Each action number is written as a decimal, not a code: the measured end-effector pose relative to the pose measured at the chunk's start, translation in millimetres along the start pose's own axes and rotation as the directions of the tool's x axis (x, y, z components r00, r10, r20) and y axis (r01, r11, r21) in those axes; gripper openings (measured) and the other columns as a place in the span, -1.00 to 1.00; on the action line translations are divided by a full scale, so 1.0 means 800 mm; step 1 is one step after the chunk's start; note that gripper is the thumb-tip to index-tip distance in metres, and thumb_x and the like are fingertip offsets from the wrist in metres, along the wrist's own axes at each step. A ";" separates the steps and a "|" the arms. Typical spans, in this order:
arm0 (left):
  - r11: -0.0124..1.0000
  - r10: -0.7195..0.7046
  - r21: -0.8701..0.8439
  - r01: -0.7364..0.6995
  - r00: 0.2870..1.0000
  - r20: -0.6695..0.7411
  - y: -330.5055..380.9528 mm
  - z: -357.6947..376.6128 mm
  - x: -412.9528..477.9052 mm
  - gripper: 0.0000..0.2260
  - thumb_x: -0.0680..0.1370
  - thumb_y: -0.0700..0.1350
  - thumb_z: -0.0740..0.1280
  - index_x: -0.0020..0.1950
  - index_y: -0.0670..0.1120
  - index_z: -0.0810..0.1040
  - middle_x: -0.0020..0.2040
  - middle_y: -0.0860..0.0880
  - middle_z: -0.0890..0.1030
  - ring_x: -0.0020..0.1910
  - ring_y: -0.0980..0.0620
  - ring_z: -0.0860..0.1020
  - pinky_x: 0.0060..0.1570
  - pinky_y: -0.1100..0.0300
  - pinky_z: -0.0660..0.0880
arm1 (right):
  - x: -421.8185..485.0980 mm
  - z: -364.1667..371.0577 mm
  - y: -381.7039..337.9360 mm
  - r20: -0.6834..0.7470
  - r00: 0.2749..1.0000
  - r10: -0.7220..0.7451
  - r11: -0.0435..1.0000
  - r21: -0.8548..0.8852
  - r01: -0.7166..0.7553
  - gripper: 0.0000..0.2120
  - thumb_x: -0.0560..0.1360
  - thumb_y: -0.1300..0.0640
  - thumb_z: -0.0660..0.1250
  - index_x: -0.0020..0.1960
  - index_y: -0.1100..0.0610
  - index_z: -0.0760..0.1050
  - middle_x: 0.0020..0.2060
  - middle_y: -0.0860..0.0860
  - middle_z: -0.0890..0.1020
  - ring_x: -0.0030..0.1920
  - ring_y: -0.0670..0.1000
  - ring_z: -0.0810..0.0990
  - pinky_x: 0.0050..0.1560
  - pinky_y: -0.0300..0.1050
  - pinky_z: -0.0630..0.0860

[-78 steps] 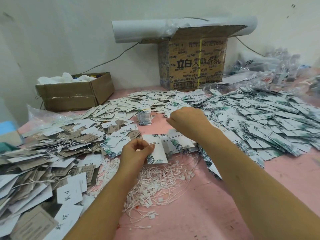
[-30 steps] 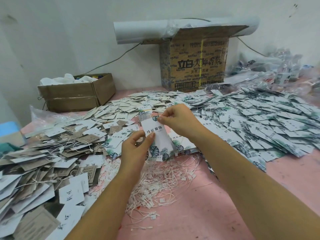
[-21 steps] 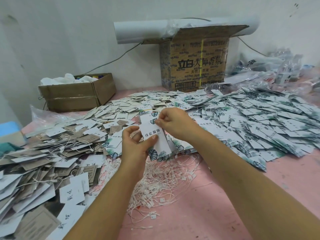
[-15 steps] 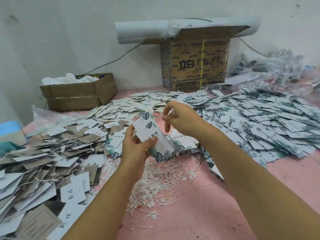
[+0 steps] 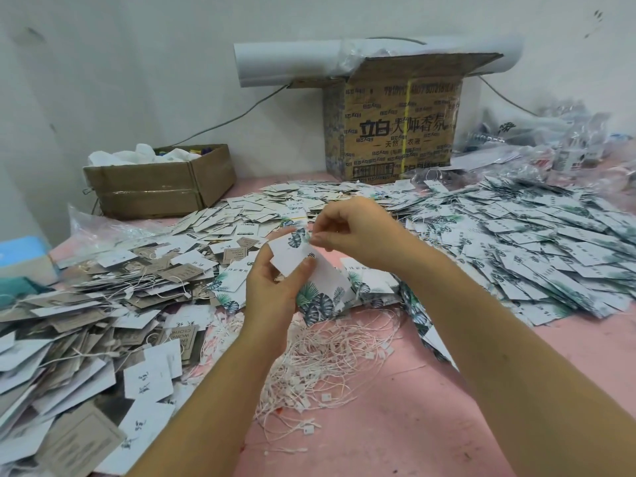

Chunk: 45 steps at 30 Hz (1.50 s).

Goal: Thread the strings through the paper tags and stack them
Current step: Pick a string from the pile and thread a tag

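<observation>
- Left hand, centre of frame, gripped a white tag with leaf print, thumb pressed on its face and fingers curled behind. More leaf-printed edges showed under it; could not tell how many tags were in the grip.
- The held tag was lifted off the table and tilted, its top corner towards the right hand.
- Right hand's fingers were curled, thumb and forefinger tips close together at that top corner. Could not tell whether they pinched the tag, a string or nothing; any thread there was too fine to see.
- A tangle of loose white strings lay on the pink table below the hands, partly hidden by both forearms.
- A broad spread of leaf-print tags filled the right of the frame, running out past the right edge.
- Grey and brown tags were heaped lower left, cut off by the left and bottom edges; some had thread on them.
- A tall printed carton stood at the wall, top centre, with a white roll lying across it.
- A low cardboard box sat upper left, its contents mostly hidden under white material.
- Clear plastic bags lay upper right, their contents blurred.
</observation>
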State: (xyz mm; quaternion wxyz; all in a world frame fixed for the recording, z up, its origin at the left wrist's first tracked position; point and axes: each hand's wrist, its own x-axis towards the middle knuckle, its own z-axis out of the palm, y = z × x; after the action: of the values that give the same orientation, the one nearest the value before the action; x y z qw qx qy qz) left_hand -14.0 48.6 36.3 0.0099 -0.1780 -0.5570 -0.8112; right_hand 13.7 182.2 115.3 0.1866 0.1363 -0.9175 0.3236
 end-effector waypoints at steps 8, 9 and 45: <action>0.988 0.112 0.106 -0.115 0.993 0.031 -0.002 0.004 -0.002 -0.70 0.44 -0.22 0.44 0.05 0.13 0.54 -0.07 0.12 0.66 -0.02 0.08 0.62 -0.14 0.20 0.60 | -0.002 0.010 -0.004 -0.037 0.999 0.022 0.996 -0.082 -0.025 -0.93 0.43 0.19 0.37 -0.21 0.10 0.61 -0.48 -0.18 0.46 -0.52 -0.28 0.38 -0.38 -0.23 0.28; 0.987 0.116 0.111 -0.118 0.993 0.029 -0.002 0.004 -0.002 -0.70 0.44 -0.21 0.44 0.05 0.13 0.54 -0.07 0.11 0.66 -0.01 0.07 0.61 -0.14 0.19 0.60 | -0.002 0.010 -0.005 -0.042 0.999 0.024 0.995 -0.095 -0.028 -0.93 0.43 0.19 0.37 -0.22 0.09 0.62 -0.48 -0.18 0.46 -0.51 -0.25 0.38 -0.37 -0.22 0.29; 0.974 -0.089 -0.214 0.081 0.996 -0.028 0.016 0.011 0.002 -0.72 0.61 -0.19 0.07 -0.09 -0.12 0.57 -0.25 -0.02 0.66 -0.26 0.07 0.59 -0.25 0.21 0.52 | 0.001 0.013 -0.005 -0.205 0.978 -0.049 0.975 -0.222 0.002 -0.88 0.48 0.11 0.32 -0.10 0.12 0.62 -0.49 -0.24 0.29 -0.43 -0.24 0.26 -0.38 -0.20 0.22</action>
State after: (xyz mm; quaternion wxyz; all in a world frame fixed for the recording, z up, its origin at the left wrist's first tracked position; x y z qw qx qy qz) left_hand -10.5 51.9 51.0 -0.0335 -0.1388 -0.4740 -0.8689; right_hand 12.0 172.7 110.0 0.3002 0.0917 -0.9212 0.2299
